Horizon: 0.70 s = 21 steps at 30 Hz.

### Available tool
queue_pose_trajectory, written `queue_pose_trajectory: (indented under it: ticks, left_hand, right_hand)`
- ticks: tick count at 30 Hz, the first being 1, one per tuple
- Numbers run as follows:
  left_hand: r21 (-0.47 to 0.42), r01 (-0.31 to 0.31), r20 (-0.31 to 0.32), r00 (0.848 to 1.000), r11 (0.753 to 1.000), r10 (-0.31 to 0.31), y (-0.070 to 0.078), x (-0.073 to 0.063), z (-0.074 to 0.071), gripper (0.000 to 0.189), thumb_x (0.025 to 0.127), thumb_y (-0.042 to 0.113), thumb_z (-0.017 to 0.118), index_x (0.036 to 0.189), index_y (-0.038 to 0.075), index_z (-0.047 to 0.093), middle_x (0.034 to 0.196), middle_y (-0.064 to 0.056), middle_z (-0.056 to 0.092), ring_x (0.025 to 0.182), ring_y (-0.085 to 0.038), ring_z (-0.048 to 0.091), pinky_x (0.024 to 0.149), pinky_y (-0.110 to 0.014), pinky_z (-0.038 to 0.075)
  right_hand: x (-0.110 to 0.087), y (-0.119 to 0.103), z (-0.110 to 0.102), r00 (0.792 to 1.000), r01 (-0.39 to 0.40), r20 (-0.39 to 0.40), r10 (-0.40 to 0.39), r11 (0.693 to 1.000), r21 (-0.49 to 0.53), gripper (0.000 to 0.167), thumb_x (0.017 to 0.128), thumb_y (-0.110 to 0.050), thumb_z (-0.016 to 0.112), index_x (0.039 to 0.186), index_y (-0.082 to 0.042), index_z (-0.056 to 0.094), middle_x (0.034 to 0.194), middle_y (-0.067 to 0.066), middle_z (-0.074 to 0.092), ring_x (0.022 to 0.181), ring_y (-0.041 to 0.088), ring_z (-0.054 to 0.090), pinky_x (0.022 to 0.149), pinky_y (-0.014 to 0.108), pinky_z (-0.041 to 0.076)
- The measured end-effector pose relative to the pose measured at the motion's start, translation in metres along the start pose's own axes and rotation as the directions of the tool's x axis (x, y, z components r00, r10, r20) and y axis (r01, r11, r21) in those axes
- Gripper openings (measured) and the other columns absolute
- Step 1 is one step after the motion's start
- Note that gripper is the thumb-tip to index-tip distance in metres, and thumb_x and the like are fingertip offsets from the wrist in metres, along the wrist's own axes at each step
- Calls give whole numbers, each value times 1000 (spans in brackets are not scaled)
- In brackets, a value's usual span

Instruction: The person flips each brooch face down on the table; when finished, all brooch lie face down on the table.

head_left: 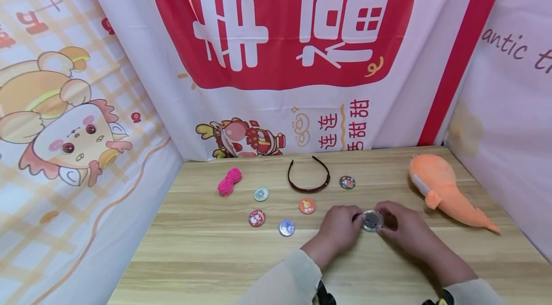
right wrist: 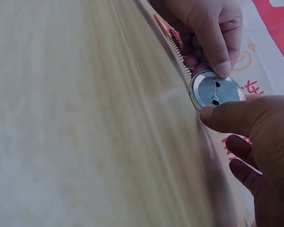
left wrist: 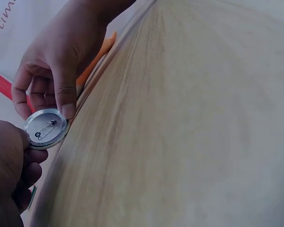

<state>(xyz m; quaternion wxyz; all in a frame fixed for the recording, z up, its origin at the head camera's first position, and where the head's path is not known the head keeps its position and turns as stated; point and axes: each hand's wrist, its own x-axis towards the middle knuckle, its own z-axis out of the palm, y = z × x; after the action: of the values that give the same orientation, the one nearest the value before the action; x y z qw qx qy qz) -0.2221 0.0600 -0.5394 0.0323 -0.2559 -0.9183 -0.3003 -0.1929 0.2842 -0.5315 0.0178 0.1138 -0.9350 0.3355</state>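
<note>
Both hands hold one round pin badge [head_left: 373, 221] between them, its silver back and safety pin facing up. My left hand [head_left: 341, 229] pinches its left edge, thumb on the metal back. From the right, my right hand [head_left: 407, 229] grips the opposite edge between thumb and fingers. In the left wrist view the badge [left wrist: 46, 127] shows the pin lying across its back, and the printed front is hidden. The right wrist view shows the badge [right wrist: 217, 91] with a thumb on its rim from each side.
Left of the hands lie several badges, among them an orange one [head_left: 307, 205], a blue one [head_left: 286, 228] and a red one [head_left: 257, 218]. Behind them are a dark headband [head_left: 308, 189] and a pink yarn bundle [head_left: 230, 181]. An orange plush toy [head_left: 448, 192] lies at right on the wooden table [head_left: 194, 257].
</note>
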Motion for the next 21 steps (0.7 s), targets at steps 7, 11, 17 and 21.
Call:
queue_pose_trajectory:
  ticks: [7,11,17,21]
  left_hand:
    - [-158,91,6,996,983,-91,-1,-2,0,11,108,30,70,117,26,74,97,15,79,88,4,66,83,-17,54]
    - [-164,79,10,997,983,-78,-1,-4,-1,17,105,28,75,121,28,72,99,15,78,89,4,65,85,-18,54]
    - [-84,39,30,999,996,-37,-3,-4,1,38,93,35,88,128,32,73,101,21,73,93,4,57,96,-21,49]
    - [-46,25,36,999,999,-23,-3,-3,6,45,90,37,91,130,32,72,98,23,70,92,4,54,99,-23,46]
  right_hand:
    - [2,2,3,1000,24,1,-24,999,-33,48,89,-15,92,129,-23,68,111,-8,75,105,14,68,91,42,60]
    - [2,5,4,999,32,-3,-32,999,-32,48,89,-15,92,129,-23,68,110,-9,75,105,13,68,92,38,60]
    - [1,11,3,997,68,-33,-69,997,-24,49,85,-11,94,127,-23,69,107,-12,74,103,10,67,90,32,59]
    - [0,14,1,996,85,-34,-86,996,-28,50,84,-12,95,125,-23,70,104,-13,71,100,9,65,89,29,58]
